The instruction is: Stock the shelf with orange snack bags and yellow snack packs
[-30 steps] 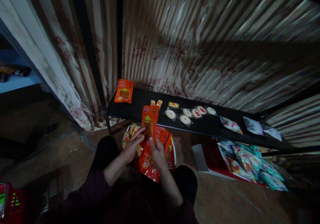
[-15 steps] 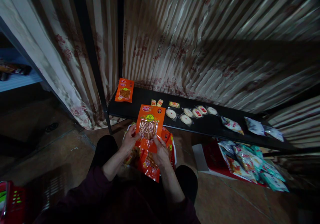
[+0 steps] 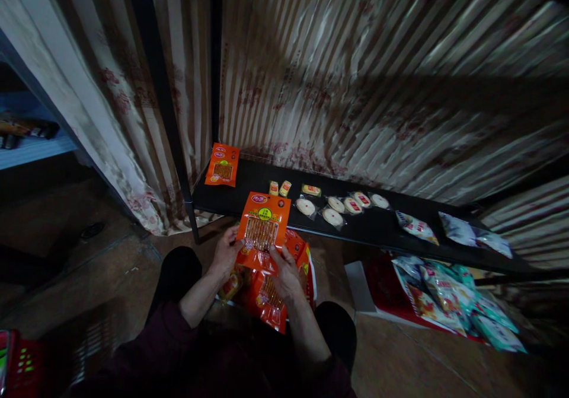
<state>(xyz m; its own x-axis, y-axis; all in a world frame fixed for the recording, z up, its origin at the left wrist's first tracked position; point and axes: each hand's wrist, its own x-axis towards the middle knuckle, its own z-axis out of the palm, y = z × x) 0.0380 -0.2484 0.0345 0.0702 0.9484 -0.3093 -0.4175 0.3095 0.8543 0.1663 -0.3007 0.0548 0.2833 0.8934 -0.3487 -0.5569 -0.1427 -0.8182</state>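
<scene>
Clock centred on frame. Striped curtain [image 3: 284,77] with reddish floral print, 10 through 2 o'clock, pleats hanging. Round white crackers [image 3: 353,206], clear-wrapped, clustered between 3 and 4, some red-labelled. Patterned snack bag [image 3: 416,227] farther out same way, lying flat. Whitish bags [image 3: 457,229] beyond it, 3 o'clock. Red-and-white box [image 3: 382,291] on floor, 4 o'clock; teal-and-white packets [image 3: 493,321] heaped at its far side. Red plastic basket [image 3: 27,362], 8 o'clock, cut by frame edge. Pale-blue surface [image 3: 40,150], 9 o'clock, dark items [image 3: 31,128] on it, too dim to ID.

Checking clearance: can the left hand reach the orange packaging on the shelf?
Probably yes: nothing visible blocks the left hand from the orange packaging on the shelf, though that hand holds a packet.
</scene>
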